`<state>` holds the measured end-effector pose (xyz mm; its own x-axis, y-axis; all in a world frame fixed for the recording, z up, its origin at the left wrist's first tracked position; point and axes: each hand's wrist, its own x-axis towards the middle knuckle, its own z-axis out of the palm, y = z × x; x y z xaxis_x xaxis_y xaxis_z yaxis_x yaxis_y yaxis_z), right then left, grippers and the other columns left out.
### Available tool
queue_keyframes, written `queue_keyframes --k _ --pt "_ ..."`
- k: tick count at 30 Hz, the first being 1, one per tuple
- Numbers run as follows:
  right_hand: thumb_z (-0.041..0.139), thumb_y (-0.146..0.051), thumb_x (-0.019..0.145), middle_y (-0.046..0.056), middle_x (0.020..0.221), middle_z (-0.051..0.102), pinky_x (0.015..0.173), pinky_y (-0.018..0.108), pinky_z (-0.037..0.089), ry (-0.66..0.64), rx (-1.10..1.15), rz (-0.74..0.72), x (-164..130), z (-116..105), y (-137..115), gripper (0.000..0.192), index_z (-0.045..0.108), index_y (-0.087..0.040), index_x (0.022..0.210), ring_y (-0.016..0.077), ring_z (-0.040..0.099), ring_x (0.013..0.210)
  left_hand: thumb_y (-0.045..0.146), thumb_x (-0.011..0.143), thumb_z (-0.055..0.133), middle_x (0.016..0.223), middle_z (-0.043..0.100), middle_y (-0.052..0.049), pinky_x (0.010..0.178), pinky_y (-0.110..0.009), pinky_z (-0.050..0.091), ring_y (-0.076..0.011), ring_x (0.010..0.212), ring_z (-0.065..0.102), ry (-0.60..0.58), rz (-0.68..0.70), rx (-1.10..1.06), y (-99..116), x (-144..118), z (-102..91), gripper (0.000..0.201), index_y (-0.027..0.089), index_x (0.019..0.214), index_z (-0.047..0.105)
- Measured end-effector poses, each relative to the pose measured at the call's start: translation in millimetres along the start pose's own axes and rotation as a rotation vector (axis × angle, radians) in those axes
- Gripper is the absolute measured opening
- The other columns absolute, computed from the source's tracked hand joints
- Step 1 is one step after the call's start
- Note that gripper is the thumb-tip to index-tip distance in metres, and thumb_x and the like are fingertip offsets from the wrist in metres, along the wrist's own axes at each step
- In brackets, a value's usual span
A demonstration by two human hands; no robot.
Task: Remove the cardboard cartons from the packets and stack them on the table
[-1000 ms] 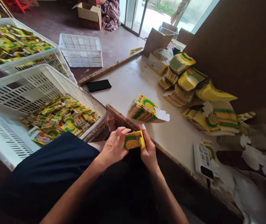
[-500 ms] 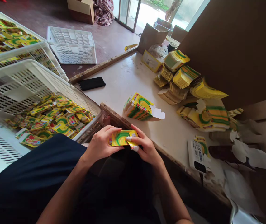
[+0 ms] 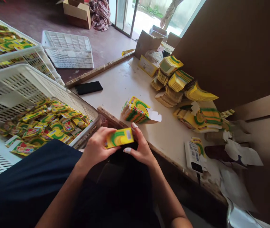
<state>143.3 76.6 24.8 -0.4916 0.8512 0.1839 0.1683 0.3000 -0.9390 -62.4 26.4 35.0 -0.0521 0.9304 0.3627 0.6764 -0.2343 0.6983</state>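
A small yellow and green carton (image 3: 119,138), slightly blurred, is gripped in my left hand (image 3: 97,145), thumb below and fingers above. Its right end looks closed, with a pale label patch. At that end is my right hand (image 3: 142,147), thumb and forefinger spread apart around the corner, with white wraps on the fingertips. Whether the forefinger touches the carton, I cannot tell. Just beyond my hands, a stack of flat cartons (image 3: 137,110) stands on the table, white flaps pointing right.
To the left, a white crate (image 3: 14,72) holds many small packs (image 3: 52,120); another filled crate (image 3: 37,52) is behind it. On the table (image 3: 116,79) are a black phone (image 3: 89,87), bundled flat cartons (image 3: 180,80) and a white device (image 3: 193,157) with a cable.
The flap at the carton's right end, folded out earlier, now looks closed. My right fingers have come off it and spread. The view has shifted slightly.
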Motion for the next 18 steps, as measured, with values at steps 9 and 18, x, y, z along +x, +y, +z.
queue_keyframes --k 9,18 --pt "0.06 -0.018 0.08 0.012 0.107 0.069 0.091 0.047 0.05 0.469 -0.655 0.016 65.5 -55.6 7.6 0.04 0.058 -0.019 0.12 0.0274 0.063 0.101 0.042 0.068 0.077 0.143 0.037 -0.026 0.108 -0.067 0.028 -0.0443 0.134 0.032 0.512 -0.164 0.368 -34.6 3.5 -17.3 0.093 0.006 0.141 0.03" --pt "0.06 -0.011 0.074 0.009 0.094 0.069 0.084 0.042 0.052 0.412 -0.697 0.047 74.2 -58.7 11.8 0.043 0.056 -0.018 0.116 0.0253 0.064 0.09 0.04 0.081 0.06 0.114 0.066 -0.008 0.091 -0.042 0.053 -0.0252 0.107 0.062 0.172 -0.209 -0.047 -22.1 4.5 9.3 0.035 0.023 0.111 0.061"
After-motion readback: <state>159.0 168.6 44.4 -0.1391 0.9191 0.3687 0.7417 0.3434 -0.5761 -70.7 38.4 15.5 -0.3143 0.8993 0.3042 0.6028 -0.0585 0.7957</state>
